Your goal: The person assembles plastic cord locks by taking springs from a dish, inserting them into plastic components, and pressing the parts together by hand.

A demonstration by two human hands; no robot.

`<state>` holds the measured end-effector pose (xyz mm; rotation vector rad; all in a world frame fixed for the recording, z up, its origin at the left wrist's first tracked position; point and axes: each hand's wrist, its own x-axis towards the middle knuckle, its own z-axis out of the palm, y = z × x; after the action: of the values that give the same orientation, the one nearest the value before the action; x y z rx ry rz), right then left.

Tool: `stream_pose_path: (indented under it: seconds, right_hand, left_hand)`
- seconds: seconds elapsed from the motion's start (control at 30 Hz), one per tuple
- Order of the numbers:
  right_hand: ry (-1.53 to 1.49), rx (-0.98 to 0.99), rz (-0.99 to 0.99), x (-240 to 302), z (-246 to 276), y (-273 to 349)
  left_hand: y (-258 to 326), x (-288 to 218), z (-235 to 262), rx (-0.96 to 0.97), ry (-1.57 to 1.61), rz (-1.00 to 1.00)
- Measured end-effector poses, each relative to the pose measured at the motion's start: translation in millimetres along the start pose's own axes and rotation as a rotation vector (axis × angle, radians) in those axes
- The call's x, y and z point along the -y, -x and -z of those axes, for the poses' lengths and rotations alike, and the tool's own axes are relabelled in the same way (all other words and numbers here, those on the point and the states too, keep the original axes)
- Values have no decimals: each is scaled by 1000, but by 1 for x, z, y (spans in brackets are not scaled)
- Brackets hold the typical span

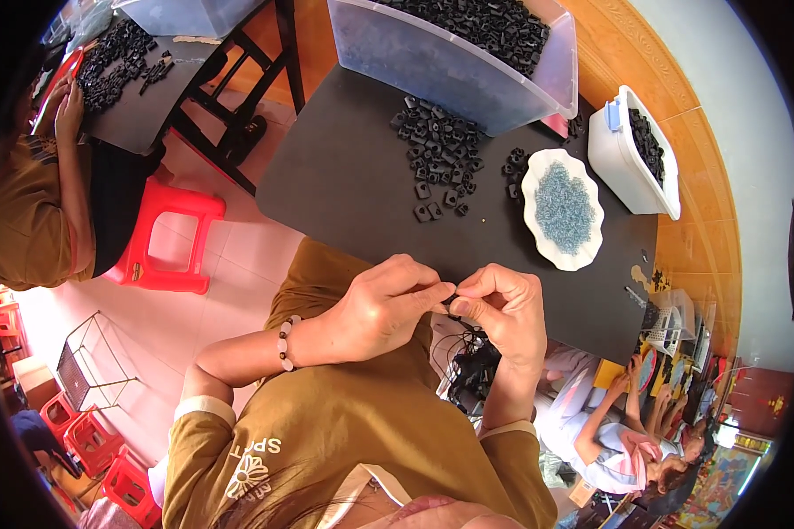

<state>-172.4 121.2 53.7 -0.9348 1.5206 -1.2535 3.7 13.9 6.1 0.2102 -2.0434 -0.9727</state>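
Observation:
My left hand (393,300) and my right hand (503,309) meet in front of my chest, near the table's front edge. Thumb and forefinger are pinched together on each. Between the fingertips shows a bit of a small black part (451,300), mostly covered by the fingers. Beyond my hands, a loose pile of small black plastic parts (437,145) lies on the dark table (326,150). To its right stands a white scalloped dish (595,231) heaped with tiny bluish clear pieces (563,207).
A large clear bin (432,66) of black parts stands at the table's back, with a white tub (613,154) to its right. Black cords (472,366) hang below my right hand. A person (40,212) sits at another table on the left, by a red stool (172,234); other people work at lower right.

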Motion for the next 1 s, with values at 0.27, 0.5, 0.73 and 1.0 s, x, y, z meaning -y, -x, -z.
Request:
stream_pose_path:
  seconds: [0.27, 0.5, 0.73, 1.0]
  right_hand:
    - [-103, 34, 64, -14, 1, -9]
    - [-445, 136, 36, -27, -2, -13]
    - [-517, 266, -35, -43, -6, -15]
    - [-593, 207, -69, -49, -13, -13]
  left_hand:
    - [7, 10, -11, -91, 161, 153]
    - [-1, 9, -9, -113, 305, 212]
    - [-1, 10, -10, -126, 203, 188]
    - [-2, 7, -10, -100, 124, 158]
